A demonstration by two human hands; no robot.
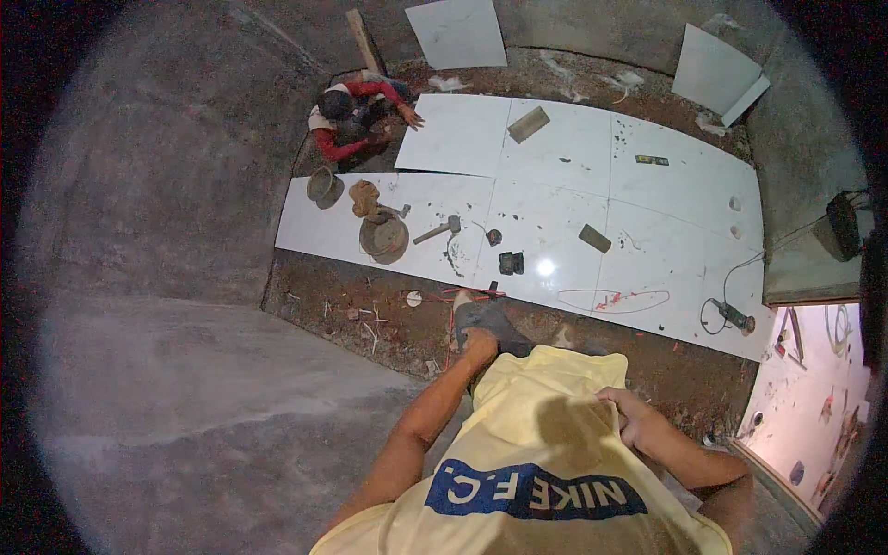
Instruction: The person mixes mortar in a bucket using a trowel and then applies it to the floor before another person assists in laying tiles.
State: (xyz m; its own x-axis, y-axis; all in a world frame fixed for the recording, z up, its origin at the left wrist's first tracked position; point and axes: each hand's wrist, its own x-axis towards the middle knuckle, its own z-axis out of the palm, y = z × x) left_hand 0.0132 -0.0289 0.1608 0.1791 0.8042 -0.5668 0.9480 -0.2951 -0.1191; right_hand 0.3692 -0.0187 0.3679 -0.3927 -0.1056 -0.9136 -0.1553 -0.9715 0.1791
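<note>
My left hand (479, 345) rests against my dark trouser leg (495, 324); its fingers are partly hidden. At the front of my yellow shirt (546, 388), my right hand (636, 418) is closed with a bit of the cloth pinched at its fingertips. Large white floor tiles (546, 199) stretch out ahead of me. Nearest my left hand is the tile row's near edge, with a small black object (511, 263) lying beyond it. A mallet (438, 229) lies farther left on the tiles, beside a mortar bucket (383, 240).
A co-worker in red sleeves (347, 120) crouches far left, hands at a tile's edge. Another bucket (324, 188), a brown lump (363, 196), blocks (528, 125), a spirit level (652, 160) and a corded power tool (733, 316) lie on the tiles. Loose tiles (456, 35) lean on the wall.
</note>
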